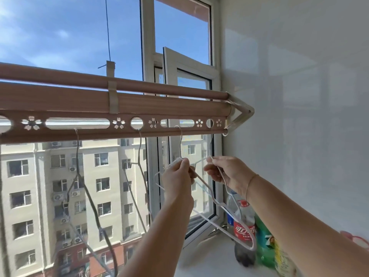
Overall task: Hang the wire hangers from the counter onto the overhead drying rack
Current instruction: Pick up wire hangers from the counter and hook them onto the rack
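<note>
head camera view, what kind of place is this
Probably an enclosed apartment balcony used for drying laundry, high up. A brown overhead drying rack carries thin wire hangers, white-framed windows face a beige apartment block, and plastic drink bottles stand on the white sill.

Place: a glazed balcony or laundry nook in an upper-floor flat.
Windows: white-framed panes (211,148) fill the frame's left and centre, one sash ajar.
Outlook: an apartment block (60,186) with air-conditioner units, seen from high up.
Fitting: a brown drying rack (119,108) spans the upper half, wire hangers (139,166) hooked on.
Sill: soda bottles (244,228) at lower right beside a white wall (299,96).
</note>
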### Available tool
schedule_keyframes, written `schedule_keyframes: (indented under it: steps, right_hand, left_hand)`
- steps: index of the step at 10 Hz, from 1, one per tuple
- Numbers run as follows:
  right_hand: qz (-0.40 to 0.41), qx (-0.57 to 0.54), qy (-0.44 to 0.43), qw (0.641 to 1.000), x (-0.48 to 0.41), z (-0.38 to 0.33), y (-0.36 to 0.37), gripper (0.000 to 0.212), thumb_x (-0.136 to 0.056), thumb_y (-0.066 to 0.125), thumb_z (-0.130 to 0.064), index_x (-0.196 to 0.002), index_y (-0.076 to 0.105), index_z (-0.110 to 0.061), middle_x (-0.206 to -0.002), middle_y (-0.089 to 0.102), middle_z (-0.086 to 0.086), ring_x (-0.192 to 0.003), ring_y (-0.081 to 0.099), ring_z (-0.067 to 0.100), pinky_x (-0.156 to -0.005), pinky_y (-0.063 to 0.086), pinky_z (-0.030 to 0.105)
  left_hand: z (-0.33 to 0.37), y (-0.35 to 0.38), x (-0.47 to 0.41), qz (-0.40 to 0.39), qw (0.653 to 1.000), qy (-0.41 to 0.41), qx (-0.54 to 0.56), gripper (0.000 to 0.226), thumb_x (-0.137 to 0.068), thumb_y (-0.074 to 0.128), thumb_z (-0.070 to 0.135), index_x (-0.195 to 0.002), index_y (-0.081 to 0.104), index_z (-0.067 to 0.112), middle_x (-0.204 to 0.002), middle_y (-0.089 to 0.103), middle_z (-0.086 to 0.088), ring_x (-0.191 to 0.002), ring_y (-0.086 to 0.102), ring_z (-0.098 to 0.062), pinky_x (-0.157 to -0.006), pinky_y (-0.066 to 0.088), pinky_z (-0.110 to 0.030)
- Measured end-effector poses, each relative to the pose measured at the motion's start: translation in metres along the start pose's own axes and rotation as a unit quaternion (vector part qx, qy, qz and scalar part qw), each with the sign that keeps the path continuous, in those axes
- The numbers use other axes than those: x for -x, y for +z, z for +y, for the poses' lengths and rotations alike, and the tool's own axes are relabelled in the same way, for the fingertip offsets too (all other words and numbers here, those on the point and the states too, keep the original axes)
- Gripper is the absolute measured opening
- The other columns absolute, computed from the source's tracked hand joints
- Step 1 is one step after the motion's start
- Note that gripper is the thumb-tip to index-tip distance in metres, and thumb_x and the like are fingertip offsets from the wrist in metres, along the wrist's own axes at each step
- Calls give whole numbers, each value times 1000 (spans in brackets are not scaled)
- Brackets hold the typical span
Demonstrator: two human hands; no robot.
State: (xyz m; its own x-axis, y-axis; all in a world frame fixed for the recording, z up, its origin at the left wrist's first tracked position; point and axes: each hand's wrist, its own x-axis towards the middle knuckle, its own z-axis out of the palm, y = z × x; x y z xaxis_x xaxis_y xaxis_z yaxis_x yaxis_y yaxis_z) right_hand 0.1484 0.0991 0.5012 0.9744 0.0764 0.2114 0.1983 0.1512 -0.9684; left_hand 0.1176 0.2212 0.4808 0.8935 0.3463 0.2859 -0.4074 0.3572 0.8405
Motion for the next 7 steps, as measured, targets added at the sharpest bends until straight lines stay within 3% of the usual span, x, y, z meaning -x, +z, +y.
schedule_keyframes:
  steps: [2,3,4,5,6,7]
  right_hand:
    - [10,-8,4,1000,-3,10,-4,17,-94,46,-9,-102,60,-1,-62,67,5,-58,57,14,-57,49,22]
    - [1,6,2,1000,1,12,-6,18,-94,46,-12,-101,59,-1,-72,66,8,-64,58,16,-63,49,25]
    - [19,78,-21,997,6,15,-12,23,-94,46,-24,-98,60,-6,-79,60,5,-74,56,15,-73,45,29]
    - [55,182,-87,978,19,10,-20,29,-94,43,-37,-110,55,-17,-88,53,-3,-83,48,11,-81,38,28]
    - [104,247,-151,951,47,8,-34,55,-93,44,-43,-139,36,-13,-130,49,2,-120,45,16,-96,35,30]
    - [137,269,-232,925,85,8,-44,67,-87,48,-55,-142,32,-20,-144,40,4,-129,40,15,-103,33,32]
  left_hand:
    - [-1,-7,2,-7,1000,4,-10,29,-91,53,9,-64,61,8,-56,52,-3,-48,44,-11,-51,36,-22]
    - [-2,-10,7,3,1000,7,-21,28,-92,53,11,-66,61,6,-57,50,-3,-52,44,-13,-54,37,-23]
    - [-2,-12,12,-5,998,23,-51,25,-94,51,19,-72,60,10,-67,49,-3,-68,45,-19,-67,38,-29]
    - [-3,-14,32,-42,993,26,-109,21,-95,49,27,-103,60,12,-90,55,5,-84,51,-9,-74,42,-23]
    - [-1,-25,65,-61,977,95,-182,41,-93,53,29,-132,48,17,-118,51,9,-110,50,-7,-93,41,-25]
    - [-12,-59,116,-96,940,229,-233,40,-88,59,35,-126,51,43,-129,56,16,-122,50,-3,-106,38,-24]
